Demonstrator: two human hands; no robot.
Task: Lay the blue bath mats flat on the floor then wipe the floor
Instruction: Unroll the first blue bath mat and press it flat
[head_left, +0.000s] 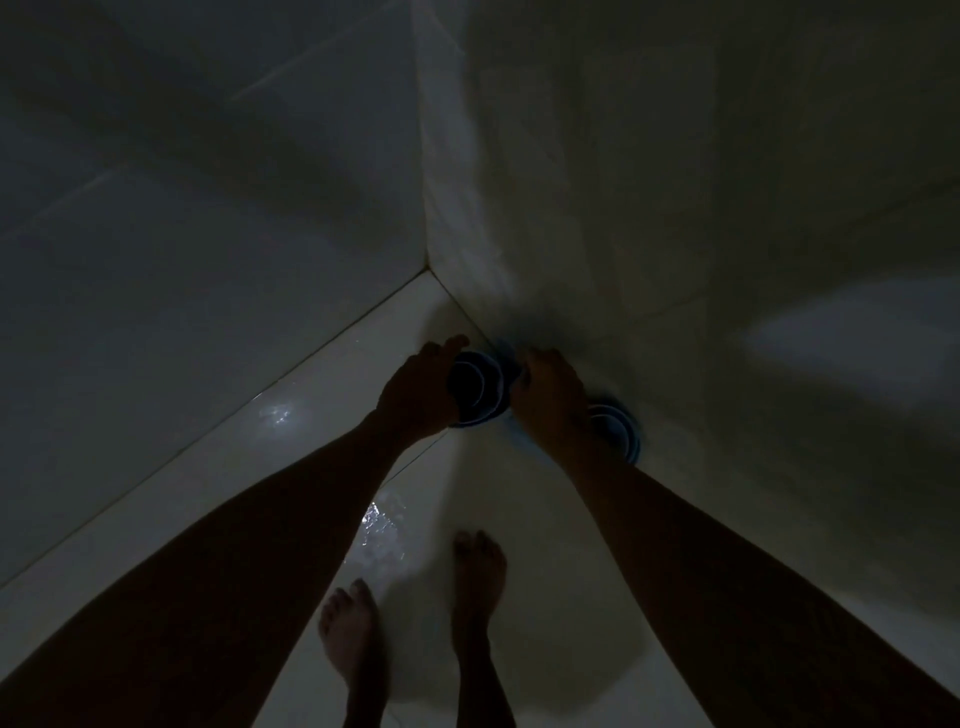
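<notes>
Lighting v. poor; detail limited. Two rolled blue bath mats are seen in the corner where the tiled walls (649, 171) meet the floor (550, 525). One roll (475, 387) is held between both hands; a second roll (621, 426) sits just beside and partly behind the right wrist, against the wall. Whether it rests on the floor or is propped cannot be told.

Left hand (415, 395): fingers wrapped round the left side of the first roll, closed on it. Right hand (550, 400): curled over the roll's right side, apparently also gripping; fingertips hidden, so contact w/ the second roll can't be ruled out.

Handling, judged: mats rolled in concentric layers, so soft and pliable, prob. light. Likely to spring open or sag once released at one end. Rubbery/foam backing possible but not confirmed. Floor shows wet glints (376, 519) near the bare feet (415, 597), so slip risk for mat and person is assumed.

Hold points suggested: loose outer edge to be pinched w/ one hand, roll body steadied w/ the other, then unrolled along the floor away from the corner. Nothing is laid flat yet; wiping not begun.
</notes>
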